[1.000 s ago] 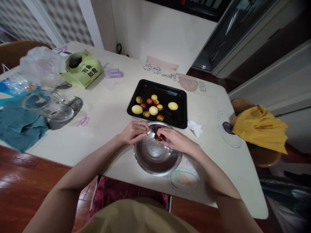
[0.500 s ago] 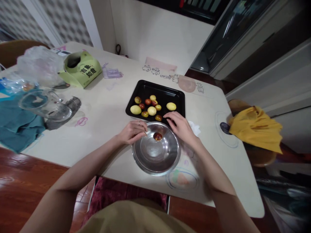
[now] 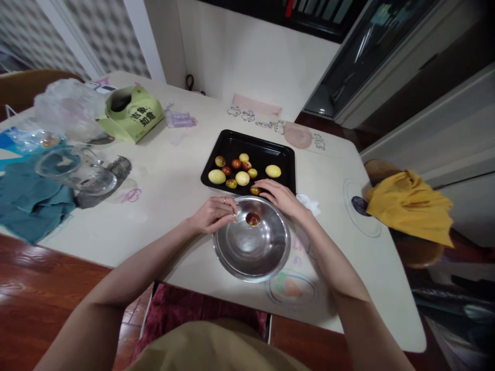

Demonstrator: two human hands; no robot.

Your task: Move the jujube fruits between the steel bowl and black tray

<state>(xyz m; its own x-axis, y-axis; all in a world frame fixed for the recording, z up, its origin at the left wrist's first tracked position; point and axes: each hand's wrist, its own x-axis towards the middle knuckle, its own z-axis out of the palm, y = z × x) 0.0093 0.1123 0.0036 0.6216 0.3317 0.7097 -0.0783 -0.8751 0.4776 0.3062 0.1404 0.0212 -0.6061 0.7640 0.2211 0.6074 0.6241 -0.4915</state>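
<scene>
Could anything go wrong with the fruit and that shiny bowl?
Maybe! The small fruit by the fingertips of the right grip looks smooth and roundish, so it might slip or roll along the black tray. The metal bowl sits near the table's edge closest to the person, so a hard bump could perhaps tip it off, along with the brown fruit inside.
</scene>
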